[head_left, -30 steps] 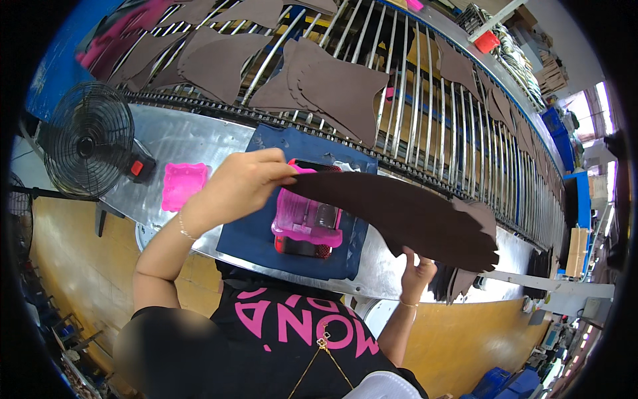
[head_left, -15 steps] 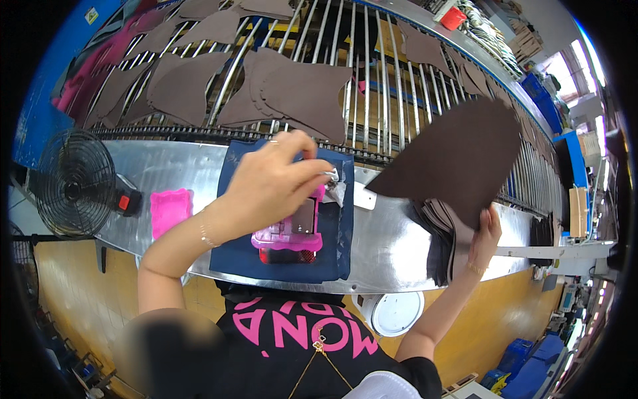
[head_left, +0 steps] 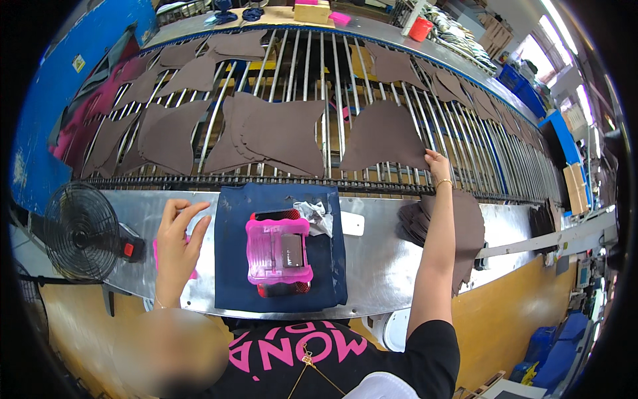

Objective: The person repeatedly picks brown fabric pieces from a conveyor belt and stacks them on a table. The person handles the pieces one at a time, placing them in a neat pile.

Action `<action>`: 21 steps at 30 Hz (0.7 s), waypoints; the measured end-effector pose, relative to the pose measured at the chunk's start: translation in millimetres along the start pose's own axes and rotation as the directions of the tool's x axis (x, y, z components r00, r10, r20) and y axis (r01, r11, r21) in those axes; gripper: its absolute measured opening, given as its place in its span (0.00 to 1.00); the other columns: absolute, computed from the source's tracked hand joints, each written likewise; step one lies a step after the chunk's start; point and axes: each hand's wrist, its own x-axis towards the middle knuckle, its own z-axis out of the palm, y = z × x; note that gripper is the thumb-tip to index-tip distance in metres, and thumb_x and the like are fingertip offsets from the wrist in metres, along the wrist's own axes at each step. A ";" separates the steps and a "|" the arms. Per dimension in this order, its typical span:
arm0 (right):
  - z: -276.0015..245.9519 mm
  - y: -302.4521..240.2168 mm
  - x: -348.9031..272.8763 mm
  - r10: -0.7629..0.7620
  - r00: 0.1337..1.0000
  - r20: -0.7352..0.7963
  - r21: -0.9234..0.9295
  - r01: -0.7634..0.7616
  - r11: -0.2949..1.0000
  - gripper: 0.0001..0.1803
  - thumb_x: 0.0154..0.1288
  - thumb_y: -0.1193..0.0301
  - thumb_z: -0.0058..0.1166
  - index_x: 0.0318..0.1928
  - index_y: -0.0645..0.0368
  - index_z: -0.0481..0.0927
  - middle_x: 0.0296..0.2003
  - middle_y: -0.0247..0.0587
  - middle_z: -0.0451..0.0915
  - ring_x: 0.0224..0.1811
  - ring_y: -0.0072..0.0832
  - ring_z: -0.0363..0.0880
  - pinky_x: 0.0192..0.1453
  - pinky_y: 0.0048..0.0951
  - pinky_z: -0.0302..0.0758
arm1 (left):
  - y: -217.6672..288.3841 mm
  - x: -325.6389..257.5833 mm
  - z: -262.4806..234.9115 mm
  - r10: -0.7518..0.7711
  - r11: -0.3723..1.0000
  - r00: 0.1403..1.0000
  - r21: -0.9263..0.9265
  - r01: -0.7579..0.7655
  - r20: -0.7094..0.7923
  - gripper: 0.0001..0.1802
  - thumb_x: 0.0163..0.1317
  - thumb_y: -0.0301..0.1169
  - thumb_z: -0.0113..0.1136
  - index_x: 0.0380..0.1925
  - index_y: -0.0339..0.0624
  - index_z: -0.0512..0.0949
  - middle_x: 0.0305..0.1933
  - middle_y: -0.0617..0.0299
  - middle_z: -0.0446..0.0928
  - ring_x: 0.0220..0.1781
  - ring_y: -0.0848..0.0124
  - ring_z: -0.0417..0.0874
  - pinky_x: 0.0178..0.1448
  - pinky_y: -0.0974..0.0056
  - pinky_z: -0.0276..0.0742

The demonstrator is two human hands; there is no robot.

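Observation:
My right hand (head_left: pixel 437 167) pinches the lower right corner of a brown leather-like piece (head_left: pixel 385 136), which lies over the bars of the conveyor (head_left: pixel 335 133). Below my right forearm, a stack of similar brown pieces (head_left: pixel 458 223) hangs partly over the front edge of the metal table. My left hand (head_left: pixel 178 238) is raised over the table's left part with curved fingers apart, and nothing shows in it. Behind its fingers a pink tray (head_left: pixel 157 249) is partly hidden. To its right, a pink scalloped plastic holder (head_left: pixel 260 249) with a dark block stands on a navy cloth (head_left: pixel 236 292).
A black fan (head_left: pixel 80 231) stands at the table's left end. Crumpled white paper (head_left: pixel 318 219) and a white tag (head_left: pixel 353 224) lie near the cloth's right side. More brown pieces (head_left: pixel 279 133) cover the conveyor to the left. A white bar (head_left: pixel 545 234) crosses the table at right.
My right hand has moved up and left, and the brown piece it held in the air now lies on the conveyor. My left hand has withdrawn left from over the pink holder.

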 end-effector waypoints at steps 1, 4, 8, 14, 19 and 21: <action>-2.8 1.1 1.4 -0.012 0.999 -0.040 -0.141 0.006 0.990 0.16 0.61 0.73 0.58 0.50 0.59 0.81 0.39 0.39 0.84 0.41 0.23 0.81 0.48 0.24 0.74 | 0.6 0.4 0.3 -0.006 1.000 1.000 0.000 0.006 -0.007 0.12 0.57 0.26 0.63 0.42 0.40 0.80 0.37 0.62 0.69 0.32 0.71 0.68 0.31 0.70 0.62; -8.5 -27.8 -34.9 -0.154 0.973 -0.170 -0.341 0.088 0.936 0.17 0.59 0.63 0.59 0.48 0.54 0.83 0.38 0.41 0.85 0.42 0.29 0.83 0.49 0.30 0.75 | -0.2 -0.4 3.7 -0.025 0.999 1.000 0.022 0.025 0.017 0.13 0.58 0.25 0.63 0.45 0.41 0.79 0.38 0.63 0.69 0.31 0.75 0.66 0.30 0.72 0.60; -56.0 -41.2 -127.1 -0.213 0.867 -0.451 -0.526 -0.066 0.848 0.16 0.58 0.59 0.60 0.45 0.50 0.83 0.42 0.36 0.82 0.46 0.35 0.80 0.49 0.36 0.75 | -18.9 -2.4 14.5 0.011 0.999 1.000 -0.037 -0.012 -0.020 0.14 0.59 0.25 0.62 0.46 0.41 0.79 0.39 0.64 0.69 0.31 0.77 0.65 0.31 0.73 0.60; -122.9 3.6 -284.3 0.153 0.627 -0.764 -0.435 -0.676 0.595 0.26 0.53 0.54 0.64 0.49 0.56 0.81 0.48 0.54 0.76 0.53 0.47 0.74 0.57 0.42 0.71 | -18.9 13.3 34.8 0.026 0.990 0.997 -0.143 -0.015 0.073 0.13 0.62 0.26 0.59 0.47 0.40 0.78 0.41 0.66 0.69 0.32 0.80 0.65 0.32 0.75 0.59; -121.0 8.9 -312.1 0.137 0.709 -0.691 -0.495 -0.603 0.625 0.27 0.56 0.57 0.63 0.50 0.63 0.79 0.47 0.57 0.75 0.51 0.49 0.74 0.56 0.41 0.71 | -6.2 24.6 53.4 0.122 0.961 0.987 -0.262 -0.091 0.104 0.13 0.61 0.26 0.60 0.47 0.39 0.78 0.41 0.66 0.69 0.30 0.80 0.64 0.30 0.75 0.60; -111.6 15.1 -302.3 0.067 0.698 -0.713 -0.520 -0.591 0.617 0.26 0.56 0.58 0.63 0.49 0.66 0.78 0.47 0.58 0.75 0.50 0.49 0.75 0.55 0.40 0.71 | 1.1 23.7 54.8 0.139 0.959 0.983 -0.265 -0.104 0.116 0.13 0.61 0.25 0.61 0.47 0.39 0.78 0.41 0.66 0.69 0.29 0.80 0.64 0.30 0.75 0.60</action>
